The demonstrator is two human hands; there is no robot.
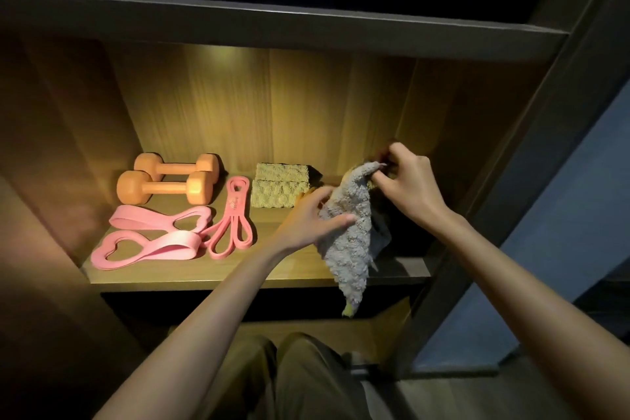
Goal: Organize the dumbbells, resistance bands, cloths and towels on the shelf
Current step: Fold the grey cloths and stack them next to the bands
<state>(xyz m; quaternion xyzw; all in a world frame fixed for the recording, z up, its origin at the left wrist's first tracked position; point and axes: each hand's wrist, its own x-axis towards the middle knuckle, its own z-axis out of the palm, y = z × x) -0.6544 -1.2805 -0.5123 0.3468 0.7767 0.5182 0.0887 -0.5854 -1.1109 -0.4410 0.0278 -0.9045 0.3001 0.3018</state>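
Observation:
A grey fluffy cloth [351, 242] hangs over the front edge of the wooden shelf [238, 274]. My left hand [315, 216] pinches its left side and my right hand [407, 182] grips its top corner. Two orange dumbbells [167, 177] lie side by side at the back left. In front of them lie two wide pink resistance bands [153, 235], with a thinner pink band [231, 222] folded to their right. Two folded beige towels [281, 187] lie one behind the other at the middle back. More dark cloth [381, 232] lies behind the grey one, mostly hidden.
The shelf sits in a lit wooden niche with a back wall [272, 102] and side walls. A dark upper board [272, 24] runs overhead. A dark frame post [494, 215] stands at the right. My legs [289, 382] show below the shelf.

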